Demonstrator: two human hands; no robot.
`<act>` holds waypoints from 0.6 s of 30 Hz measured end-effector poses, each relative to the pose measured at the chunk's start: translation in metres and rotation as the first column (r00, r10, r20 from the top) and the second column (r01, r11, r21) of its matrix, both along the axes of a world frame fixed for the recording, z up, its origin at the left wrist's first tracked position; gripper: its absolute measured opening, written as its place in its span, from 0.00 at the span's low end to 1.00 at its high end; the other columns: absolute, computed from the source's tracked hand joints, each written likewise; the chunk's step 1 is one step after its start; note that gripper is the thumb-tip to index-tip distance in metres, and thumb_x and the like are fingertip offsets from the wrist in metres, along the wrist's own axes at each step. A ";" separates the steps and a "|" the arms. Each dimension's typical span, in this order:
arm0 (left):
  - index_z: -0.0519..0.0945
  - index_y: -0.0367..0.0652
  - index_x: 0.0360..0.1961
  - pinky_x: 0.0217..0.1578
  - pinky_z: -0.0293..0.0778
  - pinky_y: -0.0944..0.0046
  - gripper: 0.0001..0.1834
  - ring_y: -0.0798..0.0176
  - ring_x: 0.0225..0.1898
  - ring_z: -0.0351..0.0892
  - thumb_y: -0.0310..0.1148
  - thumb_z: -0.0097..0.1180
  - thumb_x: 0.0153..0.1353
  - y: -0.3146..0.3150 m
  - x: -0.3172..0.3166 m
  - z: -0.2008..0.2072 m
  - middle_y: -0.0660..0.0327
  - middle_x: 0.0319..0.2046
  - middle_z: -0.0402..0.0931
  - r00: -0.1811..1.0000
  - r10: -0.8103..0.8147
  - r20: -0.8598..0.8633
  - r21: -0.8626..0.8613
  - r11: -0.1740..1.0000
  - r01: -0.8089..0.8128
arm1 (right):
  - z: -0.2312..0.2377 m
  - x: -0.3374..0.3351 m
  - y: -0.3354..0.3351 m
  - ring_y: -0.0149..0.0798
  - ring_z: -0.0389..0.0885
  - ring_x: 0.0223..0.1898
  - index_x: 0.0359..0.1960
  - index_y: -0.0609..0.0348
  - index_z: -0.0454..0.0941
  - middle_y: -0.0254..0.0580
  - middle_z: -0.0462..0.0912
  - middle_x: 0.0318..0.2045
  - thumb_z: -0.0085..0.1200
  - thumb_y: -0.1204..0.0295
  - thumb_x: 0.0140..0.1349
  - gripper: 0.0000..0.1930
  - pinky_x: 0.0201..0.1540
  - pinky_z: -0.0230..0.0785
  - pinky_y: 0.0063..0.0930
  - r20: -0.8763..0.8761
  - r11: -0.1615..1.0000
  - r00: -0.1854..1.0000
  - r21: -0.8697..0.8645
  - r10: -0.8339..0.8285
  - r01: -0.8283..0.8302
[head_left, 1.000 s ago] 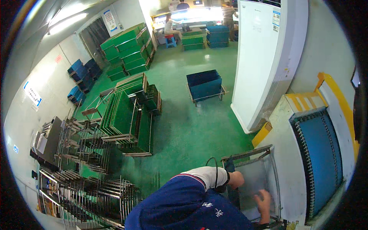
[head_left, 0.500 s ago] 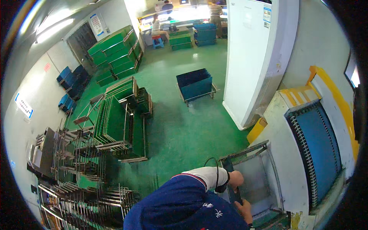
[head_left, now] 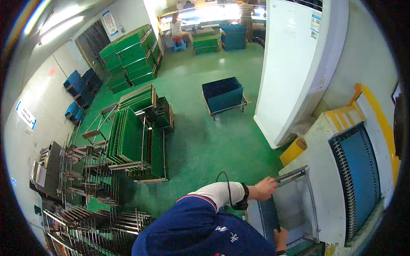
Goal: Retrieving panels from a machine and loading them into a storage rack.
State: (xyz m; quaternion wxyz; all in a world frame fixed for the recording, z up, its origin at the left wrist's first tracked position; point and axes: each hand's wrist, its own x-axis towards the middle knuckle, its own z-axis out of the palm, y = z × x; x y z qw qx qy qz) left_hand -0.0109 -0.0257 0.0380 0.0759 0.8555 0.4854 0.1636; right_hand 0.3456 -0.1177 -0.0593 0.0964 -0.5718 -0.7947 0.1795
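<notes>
Dark panel (head_left: 269, 216) sits between the worker's two hands, set on a slant along the near side of a metal frame (head_left: 293, 175), which stands beside a pale machine (head_left: 318, 181). From where I stand, the left hand (head_left: 265, 187) is bent at the frame's upper corner, close to the panel's far end; its fingers look curled, but I cannot tell whether they grip panel or frame. The right hand (head_left: 280, 239) is at the panel's near end, fingers bent by its edge; how firmly it holds, if at all, I cannot tell. A black band (head_left: 242, 197) circles the left wrist, and a thin cable (head_left: 227, 187) loops above that forearm.

A blue sheet (head_left: 358, 175) lies in the machine's sloping opening. Just past the machine are a yellow box (head_left: 293, 152) and a tall white cabinet (head_left: 290, 64). Blue boards (head_left: 225, 101) stand in a rack on the green floor (head_left: 200, 166). Green boards (head_left: 128, 136) fill racks over to the left. At the bright bench, one co-worker (head_left: 177, 27) sits on a stool (head_left: 179, 45).
</notes>
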 end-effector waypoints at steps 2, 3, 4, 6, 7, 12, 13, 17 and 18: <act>0.80 0.46 0.35 0.53 0.63 0.53 0.14 0.53 0.51 0.68 0.35 0.59 0.44 -0.007 -0.034 0.012 0.57 0.45 0.72 0.992 0.126 0.020 0.044 0.991 -0.126 | -0.002 -0.001 0.004 0.56 0.78 0.29 0.26 0.63 0.79 0.54 0.80 0.24 0.62 0.65 0.47 0.13 0.35 0.70 0.46 -0.010 0.999 1.000 -0.043 -0.028 0.027; 0.80 0.47 0.35 0.54 0.62 0.54 0.12 0.54 0.51 0.68 0.32 0.58 0.46 -0.009 -0.045 0.014 0.56 0.46 0.72 0.982 0.184 0.030 0.064 0.980 -0.186 | -0.002 0.002 0.010 0.57 0.78 0.30 0.27 0.63 0.80 0.54 0.80 0.25 0.62 0.65 0.47 0.13 0.36 0.70 0.46 -0.006 0.981 0.998 -0.187 -0.061 0.059; 0.80 0.47 0.38 0.54 0.63 0.54 0.15 0.53 0.51 0.69 0.32 0.58 0.46 -0.005 -0.048 0.011 0.56 0.46 0.72 0.983 0.181 0.008 -0.033 0.983 -0.180 | 0.001 0.004 0.007 0.57 0.78 0.31 0.29 0.63 0.80 0.54 0.81 0.26 0.62 0.65 0.47 0.13 0.37 0.69 0.46 0.001 0.940 0.993 -0.321 -0.120 0.114; 0.79 0.47 0.43 0.53 0.64 0.53 0.19 0.53 0.50 0.70 0.31 0.59 0.46 -0.010 -0.069 -0.006 0.55 0.45 0.73 0.970 0.240 -0.042 -0.237 0.941 -0.243 | 0.039 -0.025 0.007 0.57 0.78 0.34 0.30 0.63 0.81 0.55 0.81 0.28 0.63 0.65 0.46 0.14 0.39 0.69 0.46 0.103 0.941 0.992 -0.322 -0.074 0.103; 0.77 0.47 0.46 0.52 0.65 0.53 0.21 0.52 0.50 0.71 0.31 0.59 0.46 -0.010 -0.071 -0.005 0.55 0.45 0.73 0.971 0.234 -0.049 -0.302 0.923 -0.238 | 0.055 -0.032 0.006 0.57 0.79 0.35 0.31 0.63 0.81 0.55 0.81 0.29 0.64 0.65 0.46 0.15 0.40 0.69 0.45 0.161 0.942 0.984 -0.312 -0.076 0.124; 0.69 0.47 0.58 0.46 0.72 0.50 0.33 0.46 0.48 0.74 0.31 0.60 0.47 -0.023 -0.085 -0.026 0.52 0.44 0.74 0.972 0.233 -0.040 -0.461 0.858 -0.225 | 0.017 -0.019 -0.008 0.58 0.79 0.34 0.33 0.61 0.81 0.55 0.82 0.31 0.62 0.66 0.46 0.14 0.38 0.71 0.46 0.231 0.999 0.973 -0.042 -0.008 0.018; 0.68 0.47 0.59 0.46 0.72 0.50 0.34 0.46 0.47 0.74 0.31 0.60 0.47 -0.023 -0.085 -0.023 0.51 0.44 0.74 0.975 0.221 -0.011 -0.458 0.866 -0.201 | 0.023 -0.022 -0.009 0.58 0.79 0.34 0.33 0.60 0.81 0.55 0.82 0.31 0.62 0.66 0.46 0.13 0.38 0.71 0.46 0.273 0.996 0.962 -0.077 -0.020 0.043; 0.66 0.50 0.61 0.47 0.72 0.51 0.36 0.45 0.48 0.74 0.32 0.60 0.46 -0.020 -0.083 -0.015 0.49 0.44 0.73 0.974 0.205 0.100 -0.461 0.877 -0.138 | 0.054 -0.028 -0.013 0.59 0.79 0.34 0.33 0.59 0.81 0.54 0.82 0.30 0.62 0.66 0.46 0.13 0.40 0.70 0.48 0.124 0.975 0.981 -0.149 -0.147 0.165; 0.66 0.50 0.61 0.47 0.72 0.51 0.36 0.44 0.48 0.73 0.32 0.60 0.46 -0.018 -0.082 -0.016 0.48 0.45 0.73 0.970 0.209 0.127 -0.467 0.875 -0.127 | 0.059 -0.028 -0.013 0.59 0.79 0.34 0.32 0.59 0.81 0.54 0.81 0.30 0.63 0.66 0.46 0.13 0.40 0.70 0.48 0.134 0.978 0.976 -0.098 -0.169 0.183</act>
